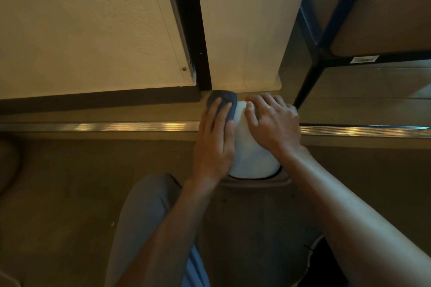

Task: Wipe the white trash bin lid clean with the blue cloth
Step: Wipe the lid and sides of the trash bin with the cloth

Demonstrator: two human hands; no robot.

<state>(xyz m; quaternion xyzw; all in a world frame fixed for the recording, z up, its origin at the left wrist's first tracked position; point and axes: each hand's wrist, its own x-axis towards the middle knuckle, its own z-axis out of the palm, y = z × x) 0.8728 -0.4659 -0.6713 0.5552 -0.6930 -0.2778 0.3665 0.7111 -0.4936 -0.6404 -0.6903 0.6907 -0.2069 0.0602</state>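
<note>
The white trash bin lid (pixel 250 158) lies below me on the floor, close to the wall, its rounded top facing up. My left hand (pixel 215 142) presses the blue cloth (pixel 221 99) flat against the lid's far left edge, fingers spread over the cloth. The cloth sticks out past my fingertips toward the wall. My right hand (pixel 271 121) rests palm down on the lid's right half, fingers curled over its far edge, with nothing in it. Both hands cover much of the lid.
A cream wall (pixel 245 30) with a black door frame (pixel 193 30) rises just behind the bin. A metal floor strip (pixel 105 127) runs left to right. A dark shelf frame (pixel 312 65) stands at the right. My grey-trousered knee (pixel 144 216) is in front.
</note>
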